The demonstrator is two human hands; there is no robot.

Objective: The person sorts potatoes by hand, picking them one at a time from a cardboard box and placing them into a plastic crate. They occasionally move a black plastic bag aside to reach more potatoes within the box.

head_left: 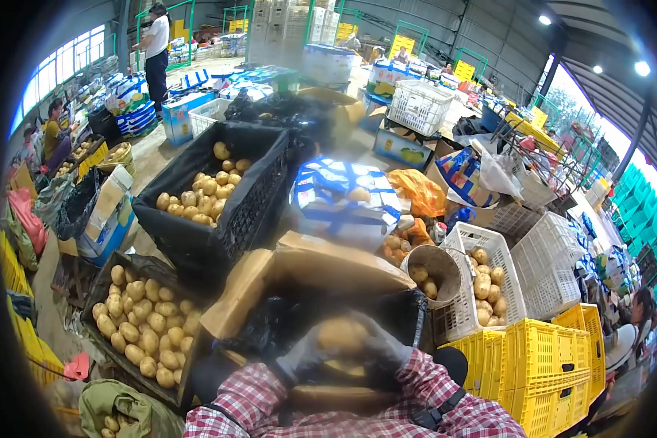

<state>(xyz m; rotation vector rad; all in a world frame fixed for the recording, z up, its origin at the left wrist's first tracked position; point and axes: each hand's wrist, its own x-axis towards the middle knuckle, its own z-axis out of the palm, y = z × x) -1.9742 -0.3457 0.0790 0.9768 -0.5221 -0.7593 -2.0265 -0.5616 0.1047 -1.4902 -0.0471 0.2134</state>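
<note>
A blurred potato [342, 336] is held between my two grey-gloved hands, above a black-lined crate [270, 317] with a cardboard flap. My left hand [304, 358] closes on the potato's left side, and my right hand [387, 347] on its right. Part of the fingers is smeared by motion. To my left, a crate of potatoes [144, 321] lies close by. Beyond it stands a large black-lined crate [259, 193] with more potatoes inside.
At the right are a white bucket [445, 270] holding potatoes, a white crate [515, 285] with potatoes, and stacked yellow crates [544, 350]. A blue-and-white bag [343, 201] stands ahead. A green sack [128, 409] lies at lower left. Other people, including a standing person [156, 55], are farther off.
</note>
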